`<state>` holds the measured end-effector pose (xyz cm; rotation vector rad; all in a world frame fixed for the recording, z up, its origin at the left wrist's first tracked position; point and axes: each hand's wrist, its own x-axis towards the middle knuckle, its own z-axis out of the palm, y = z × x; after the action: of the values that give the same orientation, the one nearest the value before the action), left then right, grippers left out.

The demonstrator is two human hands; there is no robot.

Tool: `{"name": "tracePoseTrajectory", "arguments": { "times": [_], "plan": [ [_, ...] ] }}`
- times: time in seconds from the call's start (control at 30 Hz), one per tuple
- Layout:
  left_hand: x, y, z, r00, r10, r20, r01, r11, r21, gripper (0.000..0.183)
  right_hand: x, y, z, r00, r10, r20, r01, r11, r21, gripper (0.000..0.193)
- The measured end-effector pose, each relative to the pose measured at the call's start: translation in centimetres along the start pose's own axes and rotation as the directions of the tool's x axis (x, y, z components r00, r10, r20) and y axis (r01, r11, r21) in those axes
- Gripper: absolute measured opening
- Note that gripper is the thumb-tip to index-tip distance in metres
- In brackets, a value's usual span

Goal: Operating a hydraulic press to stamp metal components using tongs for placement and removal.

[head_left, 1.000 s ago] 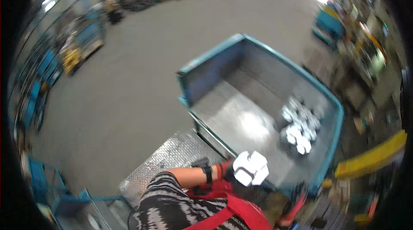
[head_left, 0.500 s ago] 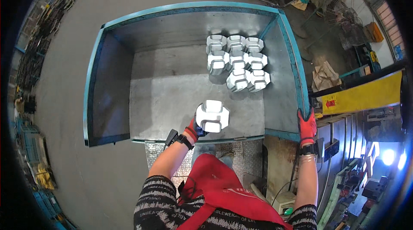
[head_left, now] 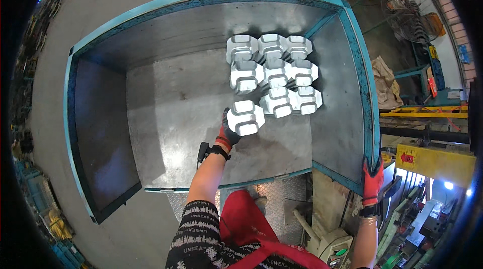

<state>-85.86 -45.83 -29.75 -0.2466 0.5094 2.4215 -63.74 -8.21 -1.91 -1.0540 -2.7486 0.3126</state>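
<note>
My left hand [head_left: 229,131], in a red and dark work glove, grips a shiny stamped metal part [head_left: 245,118] by its left side. The part is held over the bin floor, just in front of several matching metal parts [head_left: 276,72]. Those stand in tight rows toward the bin's right side, and their lower portions are partly hidden. At the front right corner my right hand [head_left: 373,186], gloved the same way, grips the teal rim of the large metal bin [head_left: 371,103]. Some of its fingers are hidden by the rim.
A yellow panel [head_left: 435,158] juts in at the right, beside machinery. Beyond the bin's right wall stand a round wire fan [head_left: 410,7] and crumpled brown paper [head_left: 385,83]. Diamond-pattern metal plate [head_left: 276,199] lies at the bin's front edge.
My left hand has carried the metal part farther into the bin, toward the standing rows. The view has shifted forward and nearer. My right hand stays on the rim.
</note>
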Motion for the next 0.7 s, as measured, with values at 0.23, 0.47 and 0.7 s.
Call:
{"name": "tracePoseTrajectory", "arguments": {
  "times": [0.23,0.47,0.7],
  "plan": [
    [3.4,0.2,-4.2,0.98,-0.082,-0.179,0.071,0.995,-0.071,0.06,-0.1,-0.2,-0.1,0.993,0.101,0.055,-0.104,0.993,0.06,0.064],
    [3.8,-0.3,-3.2,0.904,-0.124,-0.41,0.164,0.984,0.064,0.064,-0.2,1.9,0.1,0.999,-0.045,0.006,0.045,0.995,0.087,0.066],
    [2.6,3.1,-2.6,0.656,0.316,-0.685,0.601,0.329,0.728,0.056,-0.3,1.0,-0.2,0.994,0.093,0.057,-0.097,0.994,0.056,0.067]
  ]
}}
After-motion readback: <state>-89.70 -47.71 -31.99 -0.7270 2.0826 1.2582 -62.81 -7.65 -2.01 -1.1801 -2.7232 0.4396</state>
